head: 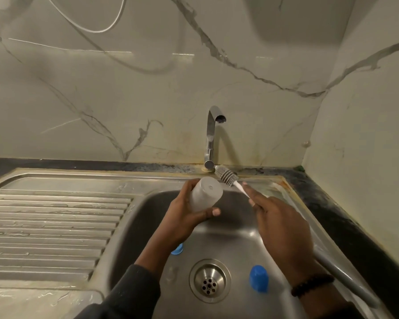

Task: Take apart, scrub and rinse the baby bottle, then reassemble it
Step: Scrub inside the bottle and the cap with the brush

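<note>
My left hand [182, 215] grips the white bottle body [206, 193] over the sink basin, its closed base pointing up and away from me. My right hand [279, 224] holds the white handle of a bottle brush, whose grey bristle head [226, 177] sticks out just right of the bottle's base, outside it. A blue cap [259, 281] stands on the basin floor right of the drain. Another blue part [177, 249] shows partly under my left wrist. A clear, faint piece [171, 272] lies left of the drain.
The steel sink basin [240, 238] has a round drain [209, 281] at its middle. A chrome tap [211, 137] stands behind it with no water running. A ribbed draining board [51, 226] lies to the left. A grey rod [346, 279] rests along the right rim.
</note>
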A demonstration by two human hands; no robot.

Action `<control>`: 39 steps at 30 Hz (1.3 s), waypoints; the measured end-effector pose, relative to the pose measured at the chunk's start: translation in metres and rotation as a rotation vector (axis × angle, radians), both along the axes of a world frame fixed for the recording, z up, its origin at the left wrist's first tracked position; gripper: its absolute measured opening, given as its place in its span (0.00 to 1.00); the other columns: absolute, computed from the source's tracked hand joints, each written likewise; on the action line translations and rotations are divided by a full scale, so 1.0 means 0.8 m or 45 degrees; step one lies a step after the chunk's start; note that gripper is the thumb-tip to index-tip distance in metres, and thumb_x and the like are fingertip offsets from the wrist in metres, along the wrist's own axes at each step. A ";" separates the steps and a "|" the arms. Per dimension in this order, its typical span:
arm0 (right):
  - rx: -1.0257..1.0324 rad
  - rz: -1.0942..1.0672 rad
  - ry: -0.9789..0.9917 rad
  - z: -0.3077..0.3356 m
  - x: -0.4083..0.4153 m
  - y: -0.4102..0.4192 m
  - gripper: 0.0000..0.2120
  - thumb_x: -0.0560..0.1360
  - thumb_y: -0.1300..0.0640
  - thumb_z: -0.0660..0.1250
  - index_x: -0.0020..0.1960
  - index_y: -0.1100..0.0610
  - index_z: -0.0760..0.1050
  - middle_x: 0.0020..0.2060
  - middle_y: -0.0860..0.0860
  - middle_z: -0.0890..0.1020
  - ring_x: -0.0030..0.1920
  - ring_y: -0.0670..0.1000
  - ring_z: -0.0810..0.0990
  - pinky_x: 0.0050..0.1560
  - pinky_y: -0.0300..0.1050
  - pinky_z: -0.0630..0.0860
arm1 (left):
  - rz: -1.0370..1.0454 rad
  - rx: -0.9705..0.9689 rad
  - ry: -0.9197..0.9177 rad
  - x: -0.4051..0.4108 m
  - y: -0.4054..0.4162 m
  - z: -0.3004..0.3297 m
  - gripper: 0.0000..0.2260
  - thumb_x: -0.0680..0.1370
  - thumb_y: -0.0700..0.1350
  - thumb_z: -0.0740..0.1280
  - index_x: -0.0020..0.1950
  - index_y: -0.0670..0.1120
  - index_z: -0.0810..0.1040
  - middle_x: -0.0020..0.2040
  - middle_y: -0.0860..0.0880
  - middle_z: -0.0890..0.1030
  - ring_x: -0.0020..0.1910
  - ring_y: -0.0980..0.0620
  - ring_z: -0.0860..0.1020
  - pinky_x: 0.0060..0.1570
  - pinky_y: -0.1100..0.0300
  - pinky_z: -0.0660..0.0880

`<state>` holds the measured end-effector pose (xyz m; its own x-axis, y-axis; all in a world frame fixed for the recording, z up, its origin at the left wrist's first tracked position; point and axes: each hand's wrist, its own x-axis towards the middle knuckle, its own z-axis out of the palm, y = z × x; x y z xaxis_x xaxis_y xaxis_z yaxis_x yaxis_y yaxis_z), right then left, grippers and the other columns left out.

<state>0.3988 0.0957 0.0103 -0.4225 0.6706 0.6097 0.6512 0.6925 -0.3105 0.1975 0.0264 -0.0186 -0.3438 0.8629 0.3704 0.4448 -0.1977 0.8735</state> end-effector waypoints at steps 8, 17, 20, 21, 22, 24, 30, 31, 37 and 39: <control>-0.062 -0.046 -0.003 -0.010 0.002 0.003 0.21 0.80 0.50 0.55 0.72 0.39 0.64 0.47 0.44 0.80 0.41 0.41 0.74 0.40 0.29 0.68 | 0.057 -0.015 -0.139 -0.004 0.003 -0.004 0.28 0.66 0.64 0.75 0.60 0.71 0.65 0.65 0.56 0.68 0.61 0.53 0.73 0.56 0.57 0.78; -0.265 0.214 0.188 -0.003 -0.025 -0.035 0.20 0.80 0.43 0.54 0.70 0.31 0.62 0.51 0.45 0.83 0.48 0.44 0.80 0.49 0.46 0.80 | -0.200 0.215 -0.951 0.008 0.006 0.009 0.33 0.68 0.50 0.75 0.72 0.47 0.68 0.63 0.41 0.78 0.60 0.44 0.79 0.51 0.54 0.80; -0.302 0.202 0.130 -0.008 -0.019 -0.025 0.19 0.80 0.43 0.54 0.70 0.29 0.62 0.36 0.44 0.80 0.35 0.42 0.76 0.39 0.44 0.80 | -0.173 0.214 -1.082 0.011 0.008 0.009 0.28 0.73 0.52 0.70 0.71 0.46 0.70 0.64 0.40 0.78 0.61 0.42 0.78 0.51 0.53 0.80; -0.334 0.188 0.103 -0.011 -0.015 -0.019 0.19 0.81 0.44 0.55 0.70 0.29 0.62 0.31 0.43 0.77 0.31 0.41 0.73 0.35 0.44 0.78 | -0.153 0.206 -1.111 0.010 0.006 0.009 0.26 0.74 0.52 0.70 0.70 0.47 0.71 0.64 0.40 0.78 0.61 0.42 0.78 0.51 0.52 0.80; -0.374 0.171 0.078 -0.015 -0.011 -0.013 0.18 0.81 0.44 0.55 0.70 0.30 0.63 0.28 0.43 0.73 0.29 0.41 0.71 0.33 0.43 0.76 | -0.140 0.196 -1.153 0.008 0.006 0.009 0.26 0.73 0.53 0.72 0.68 0.47 0.72 0.64 0.39 0.78 0.61 0.41 0.79 0.51 0.51 0.80; -0.421 0.131 0.040 -0.020 -0.005 -0.008 0.18 0.81 0.46 0.55 0.70 0.33 0.66 0.26 0.43 0.70 0.26 0.41 0.69 0.30 0.40 0.73 | -0.141 0.200 -1.177 0.004 0.005 0.008 0.29 0.68 0.54 0.78 0.65 0.49 0.74 0.62 0.41 0.79 0.60 0.42 0.80 0.52 0.51 0.80; -0.311 0.300 0.110 -0.012 -0.016 -0.021 0.17 0.80 0.43 0.55 0.62 0.21 0.60 0.34 0.45 0.78 0.33 0.42 0.76 0.35 0.42 0.77 | -0.078 0.134 -1.230 0.004 0.003 0.007 0.19 0.81 0.49 0.57 0.69 0.41 0.73 0.57 0.38 0.80 0.57 0.38 0.78 0.55 0.45 0.75; -0.288 0.336 0.072 -0.014 -0.021 -0.026 0.18 0.79 0.42 0.54 0.62 0.19 0.58 0.39 0.45 0.81 0.38 0.43 0.78 0.39 0.43 0.78 | -0.102 0.128 -1.284 0.006 0.002 0.008 0.21 0.82 0.51 0.55 0.68 0.40 0.74 0.57 0.37 0.80 0.57 0.37 0.78 0.55 0.44 0.75; -0.220 0.169 -0.014 -0.019 -0.024 -0.010 0.19 0.81 0.46 0.55 0.72 0.36 0.63 0.33 0.45 0.77 0.32 0.43 0.74 0.32 0.38 0.74 | -0.181 0.109 -1.518 0.017 0.005 0.017 0.30 0.77 0.62 0.64 0.68 0.41 0.72 0.49 0.40 0.81 0.46 0.46 0.81 0.50 0.53 0.80; -0.209 0.164 0.014 -0.018 -0.017 -0.005 0.19 0.81 0.46 0.56 0.72 0.35 0.63 0.33 0.45 0.78 0.32 0.43 0.75 0.33 0.37 0.74 | -0.214 0.129 -1.650 0.015 0.004 0.015 0.29 0.78 0.62 0.62 0.68 0.40 0.70 0.46 0.40 0.81 0.42 0.46 0.81 0.43 0.55 0.82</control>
<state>0.3853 0.0916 -0.0040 -0.5055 0.7022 0.5014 0.5563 0.7095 -0.4327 0.2097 0.0298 -0.0063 -0.3883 0.9180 -0.0802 -0.7379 -0.2576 0.6239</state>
